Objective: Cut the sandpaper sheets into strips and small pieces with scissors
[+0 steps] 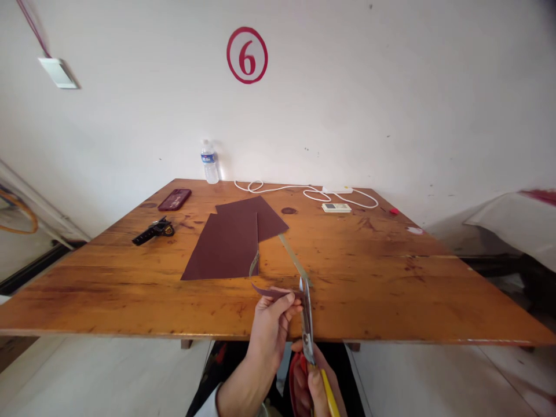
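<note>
My left hand pinches a narrow dark brown strip that looks like sandpaper. Its far end curls up, showing a pale, printed back. In my right hand is a pair of scissors with yellow and red handles, the blades pointing away from me. They meet the near end of the strip, right beside my left fingertips. Two dark brown sheets of the same material overlap on the table, beyond my left hand. Another thin pale strip lies between the rear sheet and the scissor tips.
On the wooden table, a watch-like black strap and a phone lie to the left. A water bottle stands by the wall. A white cable, a power strip and a small white device are at the back.
</note>
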### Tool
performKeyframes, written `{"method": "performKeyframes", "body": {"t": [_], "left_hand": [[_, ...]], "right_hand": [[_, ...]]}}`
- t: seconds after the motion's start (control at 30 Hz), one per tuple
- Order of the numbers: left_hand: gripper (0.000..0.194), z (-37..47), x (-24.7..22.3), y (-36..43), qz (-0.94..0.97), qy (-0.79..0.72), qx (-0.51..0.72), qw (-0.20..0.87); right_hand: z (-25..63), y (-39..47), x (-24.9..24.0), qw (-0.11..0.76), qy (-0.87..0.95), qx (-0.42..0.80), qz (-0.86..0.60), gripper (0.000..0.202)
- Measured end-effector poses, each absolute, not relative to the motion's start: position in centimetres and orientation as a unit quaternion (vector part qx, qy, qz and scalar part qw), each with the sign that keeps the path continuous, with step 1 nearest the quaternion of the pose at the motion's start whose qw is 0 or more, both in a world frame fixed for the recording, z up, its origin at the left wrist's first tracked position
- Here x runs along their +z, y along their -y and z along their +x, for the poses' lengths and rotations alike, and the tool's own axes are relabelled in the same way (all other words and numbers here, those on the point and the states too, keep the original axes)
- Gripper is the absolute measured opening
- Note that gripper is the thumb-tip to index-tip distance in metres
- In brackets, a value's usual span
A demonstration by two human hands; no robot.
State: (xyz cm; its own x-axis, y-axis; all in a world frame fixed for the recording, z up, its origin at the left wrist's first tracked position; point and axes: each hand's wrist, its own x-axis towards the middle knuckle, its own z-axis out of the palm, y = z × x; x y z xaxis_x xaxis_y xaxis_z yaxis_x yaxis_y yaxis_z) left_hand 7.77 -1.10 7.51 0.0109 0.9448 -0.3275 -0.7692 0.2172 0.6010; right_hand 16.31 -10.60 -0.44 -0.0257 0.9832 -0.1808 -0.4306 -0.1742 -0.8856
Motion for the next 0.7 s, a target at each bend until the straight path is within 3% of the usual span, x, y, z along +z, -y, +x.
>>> {"method": "performKeyframes", "body": {"t": [0.7], "left_hand": [[0.028, 8.32, 7.41, 1.75, 0.099, -0.355, 0.614, 0.698]], "right_hand": [[16.18, 10.37, -0.24, 0.576, 0.295, 0.638, -0.417, 0.062]]}}
